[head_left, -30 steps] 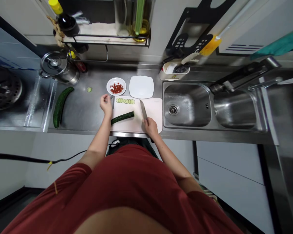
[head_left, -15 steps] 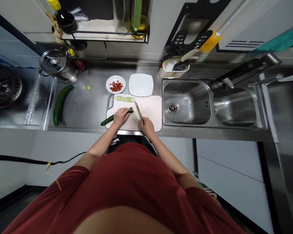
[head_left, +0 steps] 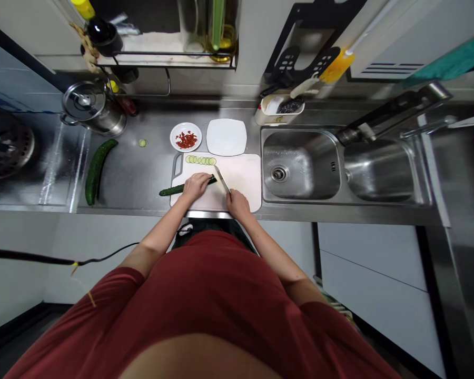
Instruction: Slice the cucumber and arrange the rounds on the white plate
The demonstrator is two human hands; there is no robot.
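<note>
My left hand (head_left: 196, 185) is closed over a dark green cucumber (head_left: 171, 190) lying across the white cutting board (head_left: 245, 179). The cucumber's left end sticks out past the board's edge. My right hand (head_left: 238, 203) grips the handle of a kitchen knife (head_left: 221, 180), whose blade slants up and left, right by the cucumber's right end. Whether the blade touches the cucumber, I cannot tell. Several pale green cucumber slices (head_left: 200, 160) lie in an overlapping row along the board's upper left part.
Behind the board stand a plate of chopped red pieces (head_left: 186, 139) and a white square plate (head_left: 226, 137). Another cucumber (head_left: 98, 171) and a cucumber end (head_left: 142, 142) lie to the left, near a steel pot (head_left: 95, 110). A double sink (head_left: 302, 166) adjoins on the right.
The cucumber has turned to lie flatter, its left end moving up and slightly left. The knife blade has come closer to the cucumber's cut end. The camera view has shifted slightly.
</note>
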